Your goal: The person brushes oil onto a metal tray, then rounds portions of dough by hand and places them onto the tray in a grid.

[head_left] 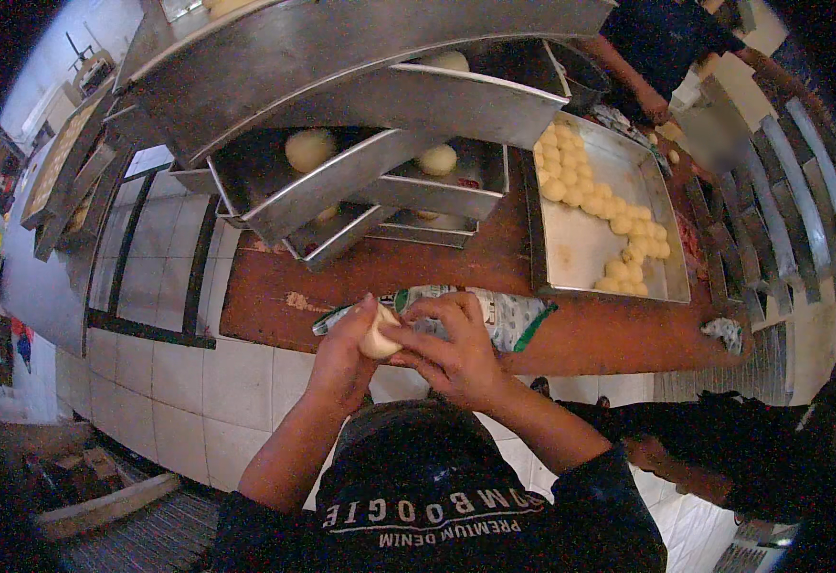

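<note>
A pale ball of dough [378, 341] sits between my two hands, just over the near edge of the table. My left hand [338, 355] is wrapped round its left side, thumb up. From the right, my right hand [458, 351] presses bent fingers and thumb onto the dough, partly covering it. Beneath and behind the hands lies a printed plastic bag [525, 323] with green edges. Further right, a shallow metal tray [571, 250] bears many small yellowish dough balls [628, 225] set close together.
Deep metal trays [475, 100] are stacked crosswise ahead, with larger dough balls [311, 150] inside. The wooden table [408, 260] ends close to my body. A person's arm [633, 81] reaches in at far right; another person [695, 458] is near right. More trays [771, 201] stand at right.
</note>
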`<state>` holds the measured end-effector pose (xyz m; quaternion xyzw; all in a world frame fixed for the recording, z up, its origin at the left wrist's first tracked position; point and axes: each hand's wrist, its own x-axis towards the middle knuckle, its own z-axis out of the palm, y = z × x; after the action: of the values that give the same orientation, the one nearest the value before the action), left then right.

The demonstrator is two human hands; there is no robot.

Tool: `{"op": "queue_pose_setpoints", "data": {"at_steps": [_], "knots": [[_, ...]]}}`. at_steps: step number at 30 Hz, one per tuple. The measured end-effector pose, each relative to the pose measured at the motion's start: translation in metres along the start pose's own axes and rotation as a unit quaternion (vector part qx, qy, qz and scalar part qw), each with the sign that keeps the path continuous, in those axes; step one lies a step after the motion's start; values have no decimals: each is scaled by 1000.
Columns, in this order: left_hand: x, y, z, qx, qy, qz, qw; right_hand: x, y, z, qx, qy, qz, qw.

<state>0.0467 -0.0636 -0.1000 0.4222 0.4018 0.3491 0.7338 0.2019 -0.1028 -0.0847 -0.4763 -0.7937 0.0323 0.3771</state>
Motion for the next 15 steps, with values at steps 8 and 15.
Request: {"op": "queue_pose_setpoints", "data": {"at_steps": [8,15], "knots": [[-4,-5,10,247,-81,74,963,-15,22,5,357,3,306,883],[1,3,8,21,-57,-11,998,-9,5,-12,122,19,103,987]]}}
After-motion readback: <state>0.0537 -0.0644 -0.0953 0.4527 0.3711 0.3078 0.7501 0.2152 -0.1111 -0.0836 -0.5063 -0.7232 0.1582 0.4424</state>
